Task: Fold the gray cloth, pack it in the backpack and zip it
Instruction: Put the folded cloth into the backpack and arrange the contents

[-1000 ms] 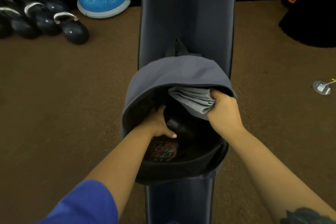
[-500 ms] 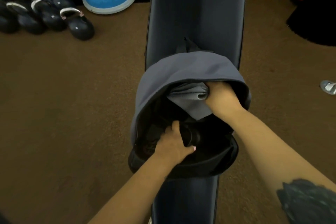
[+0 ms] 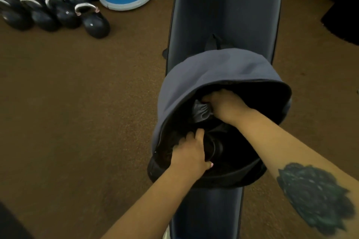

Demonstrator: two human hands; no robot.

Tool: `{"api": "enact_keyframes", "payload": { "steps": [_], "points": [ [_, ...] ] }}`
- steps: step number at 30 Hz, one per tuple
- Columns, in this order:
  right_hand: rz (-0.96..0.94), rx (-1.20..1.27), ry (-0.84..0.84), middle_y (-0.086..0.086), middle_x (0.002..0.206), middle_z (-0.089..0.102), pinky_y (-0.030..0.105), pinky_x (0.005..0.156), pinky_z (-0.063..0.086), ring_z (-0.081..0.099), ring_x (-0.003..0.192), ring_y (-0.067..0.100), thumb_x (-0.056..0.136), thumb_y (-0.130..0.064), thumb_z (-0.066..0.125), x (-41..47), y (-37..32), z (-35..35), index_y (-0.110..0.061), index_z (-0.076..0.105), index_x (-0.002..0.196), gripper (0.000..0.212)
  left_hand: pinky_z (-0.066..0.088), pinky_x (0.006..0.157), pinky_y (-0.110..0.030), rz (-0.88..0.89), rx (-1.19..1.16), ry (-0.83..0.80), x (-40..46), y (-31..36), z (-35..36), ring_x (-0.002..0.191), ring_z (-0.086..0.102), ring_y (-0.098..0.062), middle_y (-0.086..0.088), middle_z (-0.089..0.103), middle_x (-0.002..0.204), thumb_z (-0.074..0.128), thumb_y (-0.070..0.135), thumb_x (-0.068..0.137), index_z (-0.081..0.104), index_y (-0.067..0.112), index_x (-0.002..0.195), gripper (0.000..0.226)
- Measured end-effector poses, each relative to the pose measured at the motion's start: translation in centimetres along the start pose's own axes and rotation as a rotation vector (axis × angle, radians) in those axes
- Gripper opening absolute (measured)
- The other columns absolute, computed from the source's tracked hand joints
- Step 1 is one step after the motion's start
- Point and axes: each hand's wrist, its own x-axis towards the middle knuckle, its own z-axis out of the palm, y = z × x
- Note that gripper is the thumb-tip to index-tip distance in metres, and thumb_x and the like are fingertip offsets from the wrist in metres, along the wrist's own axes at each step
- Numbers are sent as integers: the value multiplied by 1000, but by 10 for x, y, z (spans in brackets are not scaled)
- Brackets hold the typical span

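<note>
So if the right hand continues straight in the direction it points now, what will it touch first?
The right hand grips the cloth and points into the open backpack. Going straight on, it would probably meet the backpack's dark inner wall under the top flap first, though the depth there is too dark to judge.

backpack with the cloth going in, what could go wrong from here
1. The right hand holds the gray cloth bunched inside the backpack; pushing it deeper may undo the fold.
2. Dark items already sit in the opening by the left hand, so the cloth could end up on top and crowd the opening.
3. The backpack overhangs the narrow bench; it might slide off during zipping.
</note>
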Motion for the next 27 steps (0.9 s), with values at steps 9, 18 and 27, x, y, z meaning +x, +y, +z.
{"api": "enact_keyframes", "payload": {
  "steps": [9,18,27],
  "points": [
    [67,-77,-207,15,127,57,35,92,48,57,113,32,97,-16,40,20,0,48,-12,58,122,31,44,93,-41,29,34,46,-2,0,2,115,49,-29,-8,44,129,72,45,73,16,25,135,86],
    [107,234,47,5,129,61,30,97,41,55,119,26,90,-34,58,-19,17,7,-20,61,124,37,45,96,-43,-6,-39,-83,17,2,-16,119,47,-31,-9,44,132,75,43,70,19,25,136,89],
    [123,312,314,9,120,54,40,88,49,53,108,27,70,-10,67,-70,23,30,-15,54,117,48,44,100,-45,-33,-187,-197,69,4,-38,127,45,-31,-10,40,145,78,41,66,22,26,144,97]
  ]
}}
